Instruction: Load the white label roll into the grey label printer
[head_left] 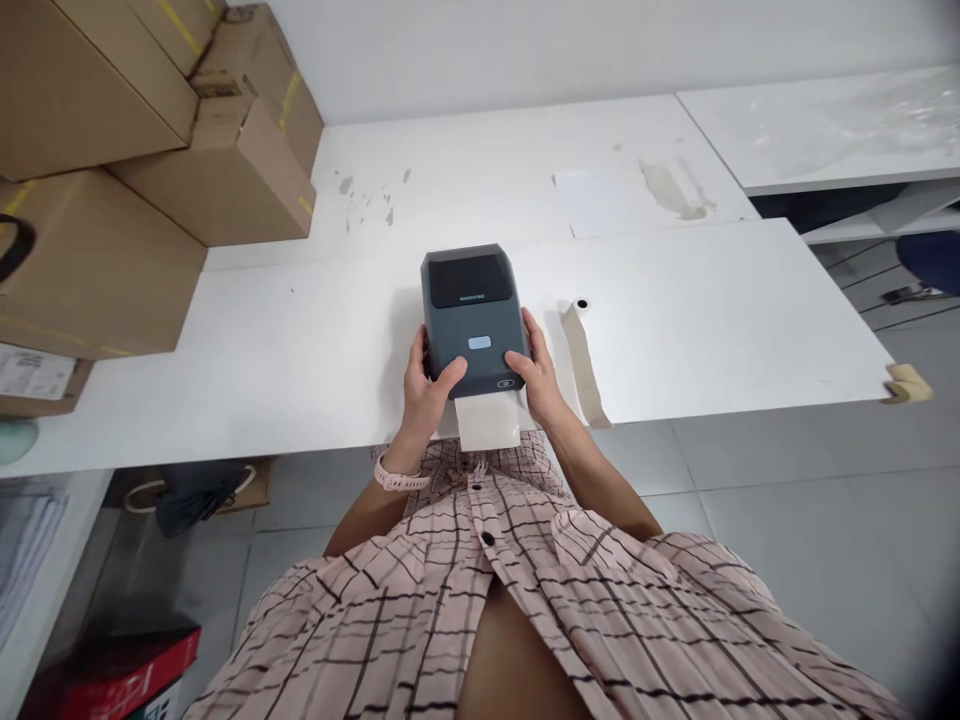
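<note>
A dark grey label printer (472, 315) stands on the white table (300, 350) near its front edge. A blank white label (486, 420) sticks out of its front slot over the edge. My left hand (424, 385) grips the printer's left side with the thumb on its front. My right hand (534, 370) grips the right side, thumb on top near a small button. A pink watch sits on my left wrist.
Brown cardboard boxes (150, 150) are stacked at the table's left. A strip of backing paper with a small roll core (583, 360) lies right of the printer. A second white table (825, 125) stands at the back right. A red box (127, 670) lies on the floor.
</note>
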